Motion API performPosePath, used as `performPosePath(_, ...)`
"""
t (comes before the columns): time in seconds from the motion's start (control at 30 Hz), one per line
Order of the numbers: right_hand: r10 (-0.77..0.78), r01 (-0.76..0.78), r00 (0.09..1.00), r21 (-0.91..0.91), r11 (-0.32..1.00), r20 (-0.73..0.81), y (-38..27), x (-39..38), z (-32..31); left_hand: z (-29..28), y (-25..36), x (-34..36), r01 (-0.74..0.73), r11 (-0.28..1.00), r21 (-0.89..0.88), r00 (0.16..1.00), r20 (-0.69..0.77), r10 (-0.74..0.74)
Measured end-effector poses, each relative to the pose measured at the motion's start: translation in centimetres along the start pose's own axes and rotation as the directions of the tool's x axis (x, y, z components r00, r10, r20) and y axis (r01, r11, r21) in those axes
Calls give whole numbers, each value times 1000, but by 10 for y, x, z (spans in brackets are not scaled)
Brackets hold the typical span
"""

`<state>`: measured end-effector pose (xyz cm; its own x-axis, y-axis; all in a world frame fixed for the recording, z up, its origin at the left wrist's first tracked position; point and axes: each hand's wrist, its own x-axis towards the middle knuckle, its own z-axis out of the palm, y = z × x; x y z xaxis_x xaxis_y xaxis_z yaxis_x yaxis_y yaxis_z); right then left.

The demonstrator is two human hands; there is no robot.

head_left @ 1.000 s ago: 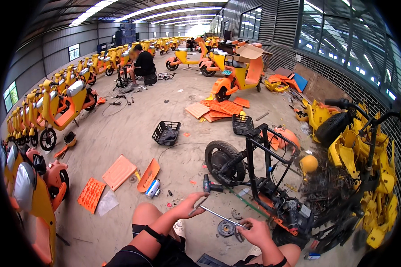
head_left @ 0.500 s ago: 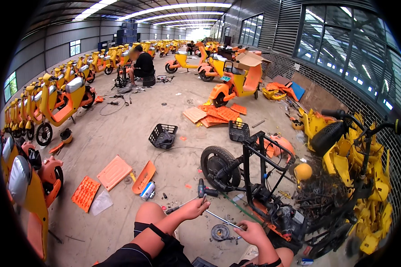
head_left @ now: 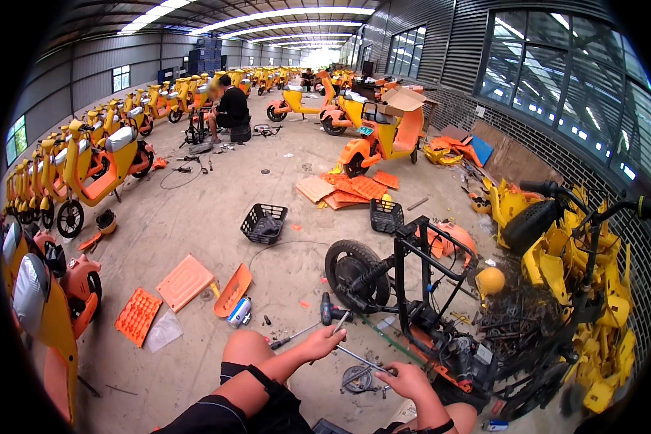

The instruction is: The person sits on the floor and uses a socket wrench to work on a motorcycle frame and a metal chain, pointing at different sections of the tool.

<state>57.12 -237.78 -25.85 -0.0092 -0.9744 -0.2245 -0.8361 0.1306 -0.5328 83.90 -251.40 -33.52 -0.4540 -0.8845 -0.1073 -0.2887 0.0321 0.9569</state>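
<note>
Both of my hands are closed on metal tools over my knees. My left hand (head_left: pixel 320 346) grips a short steel bar, held upward at a slant, where a long thin steel rod (head_left: pixel 362 359) meets it. My right hand (head_left: pixel 405 381) pinches the far end of that rod. Beyond my hands, a cordless drill (head_left: pixel 327 311) lies on the floor beside a screwdriver (head_left: pixel 289 338). A round metal part (head_left: pixel 356 379) sits below the rod. To my right stands a stripped black scooter frame (head_left: pixel 401 282), with a rear wheel (head_left: pixel 340 262) and an orange lower plate.
Yellow scooters (head_left: pixel 98 184) line the left. Orange panels (head_left: pixel 184 282), a spray can (head_left: pixel 239 312) and black baskets (head_left: pixel 262 239) lie on the floor. A co-worker (head_left: pixel 233 108) sits farther off among parts. Piled yellow body panels (head_left: pixel 615 311) lean by the right wall.
My left hand has moved to the right along with its steel bar, closer to my right hand. The view has shifted slightly.
</note>
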Motion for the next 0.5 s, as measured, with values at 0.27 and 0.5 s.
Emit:
performPosePath(0.27, 14, -8, 998, -88, 996, 67, 0, 10, 9, 1, -2, 0, 22, 998, -56, 1000, -7, -22)
performPosePath(0.5, -31, 34, 999, -125, 992, 33, -5, 5, 7, 4, -4, 1, 52, 996, -73, 999, 8, -51)
